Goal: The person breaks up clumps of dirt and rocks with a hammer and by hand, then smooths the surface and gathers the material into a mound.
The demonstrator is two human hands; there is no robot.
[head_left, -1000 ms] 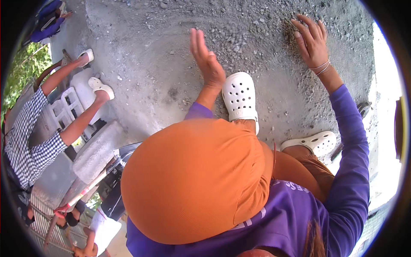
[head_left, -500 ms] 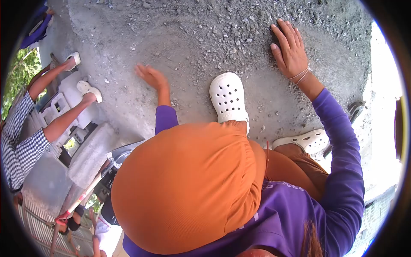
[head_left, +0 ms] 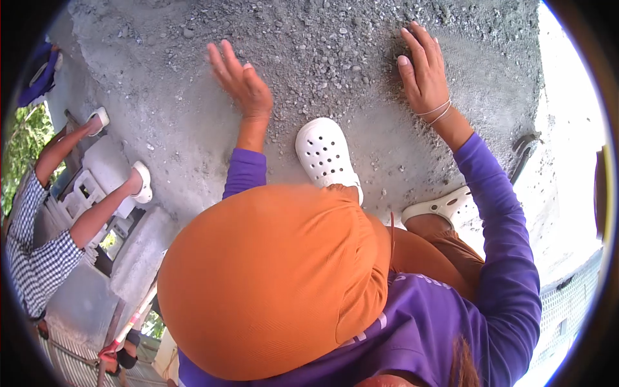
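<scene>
My left hand (head_left: 244, 85) is held over the gravel with its fingers stretched and the thumb apart; nothing is in it. My right hand (head_left: 427, 72) lies palm down at the grey gravel (head_left: 329, 48), fingers extended and a thin white string around the wrist. Whether the palm presses on the stones is hidden. Between the two hands, the white clog (head_left: 324, 149) on one of my feet stands on the dusty concrete. The other clog (head_left: 445, 206) is below my right forearm. My bent knee in orange trousers (head_left: 264, 277) fills the lower middle.
At left, a person in checkered shorts (head_left: 48, 264) stands in white clogs beside concrete blocks (head_left: 138, 255). Another person's purple sleeve (head_left: 40, 80) shows at upper left. A dark curved metal tool (head_left: 523, 151) lies right of my arm. A red-and-white pole (head_left: 129, 322) stands lower left.
My left hand has moved up and slightly right over the gravel, fingers now spread upward. My right hand stays on nearly the same patch, while the whole view has shifted a little.
</scene>
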